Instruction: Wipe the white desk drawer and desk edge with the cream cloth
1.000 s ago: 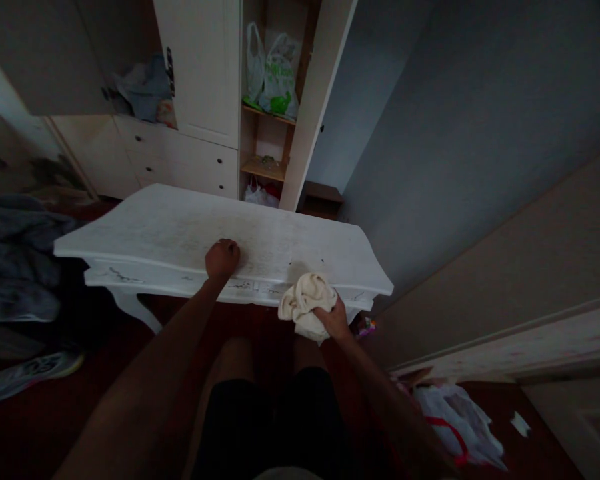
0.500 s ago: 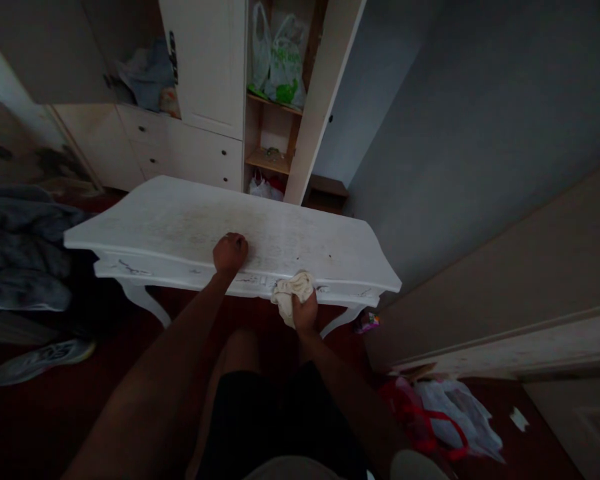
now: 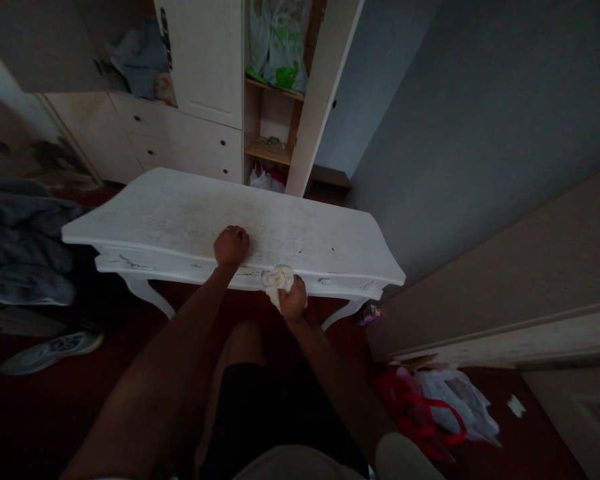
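A white table [image 3: 130, 207] with curved legs and carved trim along its front edge stands before me. Grey-brown smudges mark the middle of its top. My left hand [image 3: 231, 245] is closed in a fist and rests on the tabletop near the front edge, with nothing visible in it. A bunched cream cloth [image 3: 279, 280] is in my right hand [image 3: 294, 299], fingers wrapped round its right side. The cloth lies against the carved front edge of the table, right of my left fist, and hides part of the carving.
Behind the table, a white cabinet [image 3: 203, 73] has an open door [image 3: 325, 100] and shelves with plastic bags [image 3: 283, 50]. Grey fabric [image 3: 23, 247] is heaped at left above a shoe [image 3: 55, 350]. A red bag [image 3: 410, 413] and a white plastic bag [image 3: 460, 403] lie on the floor at right.
My right hand has moved left along the table's front edge with the cloth, closer to my left fist. My left hand stays in place on the tabletop. The view has shifted slightly.
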Motion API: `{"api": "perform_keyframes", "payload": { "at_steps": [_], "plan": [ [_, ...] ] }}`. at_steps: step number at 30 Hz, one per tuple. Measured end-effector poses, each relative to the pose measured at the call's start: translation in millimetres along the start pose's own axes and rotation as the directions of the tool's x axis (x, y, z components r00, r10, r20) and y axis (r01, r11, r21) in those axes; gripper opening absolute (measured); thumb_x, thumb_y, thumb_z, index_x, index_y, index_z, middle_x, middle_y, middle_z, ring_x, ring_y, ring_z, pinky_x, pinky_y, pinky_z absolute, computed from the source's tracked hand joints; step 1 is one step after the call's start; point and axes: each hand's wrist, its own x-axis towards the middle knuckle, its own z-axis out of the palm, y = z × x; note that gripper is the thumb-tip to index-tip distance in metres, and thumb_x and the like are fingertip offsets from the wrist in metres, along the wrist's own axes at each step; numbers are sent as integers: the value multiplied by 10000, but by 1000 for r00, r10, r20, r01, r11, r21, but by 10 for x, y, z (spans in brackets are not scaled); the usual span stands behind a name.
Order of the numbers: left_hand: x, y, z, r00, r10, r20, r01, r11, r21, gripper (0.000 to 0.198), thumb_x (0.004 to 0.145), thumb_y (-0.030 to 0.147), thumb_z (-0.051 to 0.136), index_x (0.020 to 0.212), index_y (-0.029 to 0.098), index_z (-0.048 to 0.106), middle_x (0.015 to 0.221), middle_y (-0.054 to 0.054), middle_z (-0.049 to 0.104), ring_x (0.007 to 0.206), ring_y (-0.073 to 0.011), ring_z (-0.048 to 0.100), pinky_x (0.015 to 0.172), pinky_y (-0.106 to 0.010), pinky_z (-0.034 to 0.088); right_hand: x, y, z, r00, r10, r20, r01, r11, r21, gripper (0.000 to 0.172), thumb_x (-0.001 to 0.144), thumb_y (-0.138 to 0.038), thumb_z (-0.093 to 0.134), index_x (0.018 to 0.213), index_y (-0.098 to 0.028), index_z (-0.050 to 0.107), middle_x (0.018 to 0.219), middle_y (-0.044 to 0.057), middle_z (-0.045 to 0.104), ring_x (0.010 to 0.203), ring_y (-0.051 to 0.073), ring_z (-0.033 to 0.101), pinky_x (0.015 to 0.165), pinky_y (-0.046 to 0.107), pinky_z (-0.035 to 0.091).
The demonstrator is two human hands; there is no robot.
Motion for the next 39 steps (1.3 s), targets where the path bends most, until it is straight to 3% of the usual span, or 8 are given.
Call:
{"api": "perform_keyframes", "payload": {
  "at_steps": [4,10,15,21,25,28,34,39],
  "plan": [
    [-9,4,-2,1000,10,2,-10,1000,-3,302,853,270,424,904,180,707,1007,-132,707,903,-263,642,765,-350,458,68,-57,-140,988,-59,144,70,995,-75,432,780,-179,581,1210,-141,582,1198,176,616,1132,322,534,988,441,431],
    [-13,22,-30,1000,19,6,-19,1000,0,312,849,264,411,909,179,705,1018,-130,702,928,-256,636,799,-344,461,97,62,-370,904,-247,348,292,953,-80,418,788,-149,592,1205,-153,608,1220,151,638,1126,302,538,1011,430,416],
    [-15,31,-34,1000,8,15,-8,1000,-2,321,855,266,408,916,171,709,1015,-143,695,921,-261,633,799,-356,463,16,505,-638,939,-195,284,247,956,-160,432,782,-130,574,1212,-147,615,1205,161,650,1110,302,553,999,444,415],
    [-10,45,-36,1000,2,6,-2,1000,8,325,851,259,407,925,173,711,1037,-136,698,925,-255,629,793,-345,459,-57,1233,-1191,902,-277,331,363,902,-235,498,727,-68,574,1209,-175,631,1259,144,649,1144,297,558,1014,446,401],
    [-10,58,-50,1000,1,16,-1,1000,15,329,850,271,410,930,169,712,1033,-140,699,914,-262,627,783,-352,458,35,1639,-1559,977,-142,158,191,914,-358,473,736,-120,546,1201,-149,628,1230,165,656,1139,304,565,988,436,431],
    [-14,69,-55,1000,-15,17,15,1000,16,335,854,277,407,941,167,712,1028,-144,696,893,-261,627,782,-360,459,141,1788,-1716,999,-37,14,39,912,-409,432,757,-162,521,1174,-123,631,1171,169,672,1072,297,588,936,406,462],
    [-17,70,-50,1000,-8,25,8,1000,1,324,840,272,410,916,170,708,1005,-147,682,911,-269,616,797,-374,459,188,1730,-1680,993,65,-103,-97,934,-343,401,758,-193,494,1126,-155,646,1118,138,683,1020,281,603,900,387,471],
    [-17,74,-49,1000,-5,8,5,1000,9,328,841,260,401,916,171,707,1011,-141,689,921,-267,620,808,-372,463,185,1539,-1561,942,251,-221,-295,935,-196,370,762,-235,475,1065,-137,663,1062,157,688,989,291,621,870,401,485]
  ]
}}
